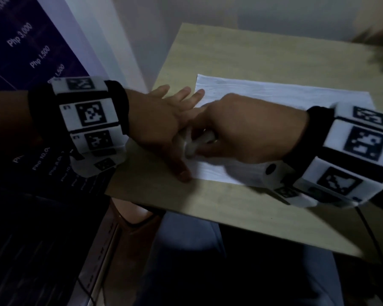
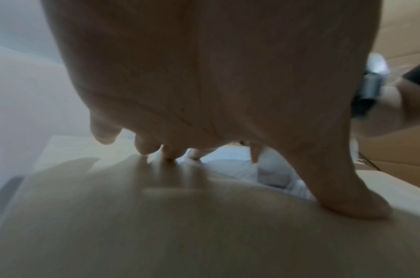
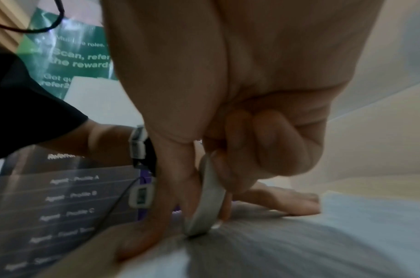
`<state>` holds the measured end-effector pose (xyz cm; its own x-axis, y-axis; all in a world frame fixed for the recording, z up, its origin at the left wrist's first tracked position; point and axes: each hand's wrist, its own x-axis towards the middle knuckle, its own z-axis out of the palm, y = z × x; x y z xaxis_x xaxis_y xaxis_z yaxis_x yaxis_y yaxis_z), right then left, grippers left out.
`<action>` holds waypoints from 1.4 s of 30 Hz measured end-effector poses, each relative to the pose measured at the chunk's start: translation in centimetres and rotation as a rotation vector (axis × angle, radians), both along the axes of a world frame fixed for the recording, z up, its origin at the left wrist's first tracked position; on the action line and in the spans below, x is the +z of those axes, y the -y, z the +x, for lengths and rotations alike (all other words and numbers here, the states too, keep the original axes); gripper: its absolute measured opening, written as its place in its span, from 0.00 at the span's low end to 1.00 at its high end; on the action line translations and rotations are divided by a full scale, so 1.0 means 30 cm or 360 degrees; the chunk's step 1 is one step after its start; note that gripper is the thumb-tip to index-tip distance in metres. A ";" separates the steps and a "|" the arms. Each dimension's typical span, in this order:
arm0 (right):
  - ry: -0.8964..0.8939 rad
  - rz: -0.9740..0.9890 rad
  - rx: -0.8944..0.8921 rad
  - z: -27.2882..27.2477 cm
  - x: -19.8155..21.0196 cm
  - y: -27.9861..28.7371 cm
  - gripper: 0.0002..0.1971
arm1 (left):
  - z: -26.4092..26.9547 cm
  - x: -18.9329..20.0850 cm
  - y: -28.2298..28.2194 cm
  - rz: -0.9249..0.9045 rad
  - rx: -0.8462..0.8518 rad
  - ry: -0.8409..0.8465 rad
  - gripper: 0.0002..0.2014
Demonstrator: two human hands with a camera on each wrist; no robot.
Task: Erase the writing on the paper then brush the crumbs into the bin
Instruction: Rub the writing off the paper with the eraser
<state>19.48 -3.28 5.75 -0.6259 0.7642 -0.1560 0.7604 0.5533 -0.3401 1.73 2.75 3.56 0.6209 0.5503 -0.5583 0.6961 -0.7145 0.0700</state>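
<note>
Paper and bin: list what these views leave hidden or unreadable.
- Writing on the paper: head view too dim; the right wrist view is motion-blurred.
- Bin: outside every frame.
- Crumbs: too small and blurred anywhere.
- Eraser tip: the right hand covers it in the head view.
- Paper's left edge: under the left hand.

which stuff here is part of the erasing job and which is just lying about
In use: paper; white eraser pinched in the right hand; left hand flat on the paper's edge; table.

Lying about: purple price poster; green poster.
</note>
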 end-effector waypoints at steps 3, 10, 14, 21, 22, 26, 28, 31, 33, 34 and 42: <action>0.0050 -0.0021 -0.0078 0.036 0.010 -0.023 0.13 | 0.022 -0.016 -0.010 0.0162 -0.0109 -0.0059 0.72; 0.0145 0.0051 -0.0148 0.138 0.026 -0.016 0.06 | 0.152 -0.042 -0.056 0.0048 -0.0121 0.0178 0.77; 0.0113 0.0080 -0.0235 0.191 0.018 0.011 0.02 | 0.211 -0.048 -0.057 0.0048 -0.0125 0.0145 0.78; 0.0010 0.0026 -0.0300 0.249 -0.001 0.016 0.14 | 0.241 -0.020 -0.038 -0.0007 -0.0085 0.0011 0.73; -0.0008 0.0007 -0.0333 0.256 -0.001 0.009 0.17 | 0.245 -0.017 -0.043 -0.0022 -0.0087 0.0000 0.72; 0.0012 0.0008 -0.0321 0.267 -0.004 0.008 0.11 | 0.263 -0.007 -0.050 -0.0065 -0.0079 -0.0021 0.71; -0.0006 -0.0080 -0.0276 0.267 -0.004 0.014 0.07 | 0.266 -0.001 -0.046 -0.0093 -0.0064 0.0000 0.71; -0.0016 -0.0043 -0.0345 0.279 -0.007 -0.002 0.14 | 0.265 -0.003 -0.043 -0.0093 -0.0057 0.0000 0.71; -0.0009 0.0055 -0.0381 0.273 -0.017 -0.005 0.14 | 0.268 -0.004 -0.040 -0.0085 -0.0045 -0.0009 0.71; -0.0016 0.0092 -0.0387 0.264 -0.024 0.000 0.12 | 0.269 -0.003 -0.039 -0.0083 -0.0034 0.0000 0.71; -0.0140 0.0042 -0.0409 0.287 -0.067 0.063 0.12 | 0.279 -0.010 -0.019 -0.0092 -0.0073 0.0040 0.71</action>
<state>28.08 -5.16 3.74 -0.4209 0.9029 -0.0872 0.8451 0.3554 -0.3992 10.10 3.33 3.26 0.6588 0.4885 -0.5722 0.6604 -0.7397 0.1289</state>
